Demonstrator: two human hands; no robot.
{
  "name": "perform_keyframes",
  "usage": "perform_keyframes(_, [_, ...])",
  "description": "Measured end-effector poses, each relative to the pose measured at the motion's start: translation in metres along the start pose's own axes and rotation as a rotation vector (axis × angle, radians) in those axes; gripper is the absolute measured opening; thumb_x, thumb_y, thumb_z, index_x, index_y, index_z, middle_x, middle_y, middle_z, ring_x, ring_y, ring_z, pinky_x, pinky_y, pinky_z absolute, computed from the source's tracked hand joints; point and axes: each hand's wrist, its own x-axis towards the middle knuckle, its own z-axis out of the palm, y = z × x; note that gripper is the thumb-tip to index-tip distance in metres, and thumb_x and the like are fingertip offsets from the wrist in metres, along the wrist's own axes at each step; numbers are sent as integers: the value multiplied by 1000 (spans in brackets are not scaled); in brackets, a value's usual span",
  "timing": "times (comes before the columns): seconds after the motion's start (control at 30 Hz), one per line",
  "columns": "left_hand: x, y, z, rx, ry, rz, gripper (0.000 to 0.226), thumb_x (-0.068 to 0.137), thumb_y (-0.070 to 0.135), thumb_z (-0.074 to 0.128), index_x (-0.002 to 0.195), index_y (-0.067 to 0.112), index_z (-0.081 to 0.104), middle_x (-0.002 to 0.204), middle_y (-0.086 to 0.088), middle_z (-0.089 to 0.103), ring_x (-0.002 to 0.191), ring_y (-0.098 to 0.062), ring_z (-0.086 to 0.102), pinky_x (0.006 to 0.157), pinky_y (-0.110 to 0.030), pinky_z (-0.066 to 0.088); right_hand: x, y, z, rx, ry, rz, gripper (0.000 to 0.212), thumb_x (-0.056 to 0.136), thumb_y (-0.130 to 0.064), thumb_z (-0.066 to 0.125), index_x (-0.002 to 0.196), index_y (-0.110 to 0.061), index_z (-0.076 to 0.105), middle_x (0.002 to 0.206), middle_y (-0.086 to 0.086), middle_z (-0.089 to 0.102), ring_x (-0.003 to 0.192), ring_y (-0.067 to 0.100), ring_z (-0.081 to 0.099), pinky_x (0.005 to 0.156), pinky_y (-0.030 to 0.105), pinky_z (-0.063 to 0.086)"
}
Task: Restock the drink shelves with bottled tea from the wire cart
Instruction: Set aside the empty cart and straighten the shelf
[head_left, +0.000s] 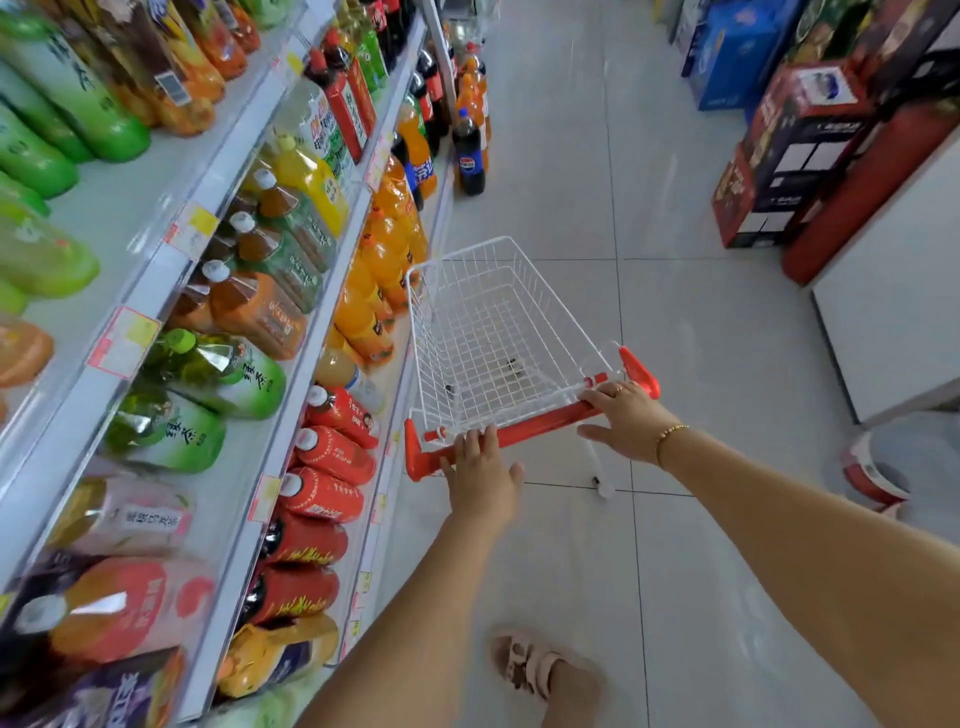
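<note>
A white wire cart (498, 332) with a red handle bar (535, 422) stands in the aisle beside the drink shelves (291, 384). No bottles show in its basket. My left hand (480, 475) rests on the left end of the red handle, fingers curled over it. My right hand (626, 421) grips the right end of the handle. Green-labelled tea bottles (213, 376) and brown tea bottles (270, 306) stand on the middle shelf to my left. Red-labelled bottles (332, 452) fill the shelf below.
Orange soda bottles (379, 291) line the lower shelf ahead, with cola bottles (469, 156) on the floor at the shelf's end. Stacked red and blue cartons (800, 150) and a white cabinet (893, 306) border the right side. My sandalled foot (535, 667) is on the tiled floor.
</note>
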Motion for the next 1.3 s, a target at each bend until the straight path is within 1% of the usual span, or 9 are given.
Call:
perform_keyframes(0.17, [-49,11,27,40,-25,-10,62,99,36,39,151,17,11,155,-9,18,145,-33,5,114,-56,8,-61,-9,20,45,25,74,43,96,-40,43,136,-23,41,138,8,42,134,28,29,112,38,21])
perform_keyframes(0.27, [-93,17,40,7,-96,-5,57,101,35,35,151,17,14,156,-9,16,146,-31,1,115,-54,5,-113,-8,48,67,22,148,38,97,-37,41,131,-20,45,137,10,43,133,30,29,111,39,23])
perform_keyframes(0.4, [-155,29,61,-27,-151,-21,51,100,34,37,148,18,27,153,-7,26,145,-30,5,114,-55,4,-188,-10,85,101,-2,268,36,98,-34,39,129,-17,47,133,12,45,131,29,31,110,38,26])
perform_keyframes(0.57, [-215,41,91,29,-212,-13,46,97,37,45,139,19,45,144,-7,42,142,-31,18,113,-60,14,-286,-24,125,174,-15,418,35,99,-36,36,128,-19,48,132,10,46,129,28,36,101,36,38])
perform_keyframes(0.67, [-243,37,106,129,-274,55,46,97,41,44,139,22,45,141,-8,45,140,-31,22,111,-61,18,-337,-38,143,177,-23,484,35,100,-35,35,127,-18,48,131,10,48,126,28,39,102,35,36])
perform_keyframes(0.83, [-283,27,125,268,-310,231,49,98,43,39,144,26,36,144,-6,41,145,-31,12,113,-57,16,-402,-62,178,216,-35,592,36,100,-36,34,126,-16,48,122,10,54,119,29,44,97,35,37])
perform_keyframes(0.97, [-317,18,134,319,-331,345,47,98,43,41,142,26,40,146,-5,38,145,-30,12,113,-56,18,-451,-95,207,299,11,725,35,100,-34,34,127,-15,45,119,12,55,117,29,44,91,36,40])
perform_keyframes(1.1, [-357,2,146,357,-360,457,45,97,40,43,140,25,42,147,-6,37,145,-31,11,112,-58,15,-499,-134,239,321,78,831,35,100,-33,34,128,-15,45,117,11,56,116,29,46,88,35,41])
perform_keyframes(1.3, [-417,-27,162,465,-424,605,47,97,40,43,142,25,39,147,-7,37,145,-31,10,112,-59,14,-563,-189,284,417,68,956,31,99,-31,38,120,-13,50,116,12,58,111,30,52,86,36,42])
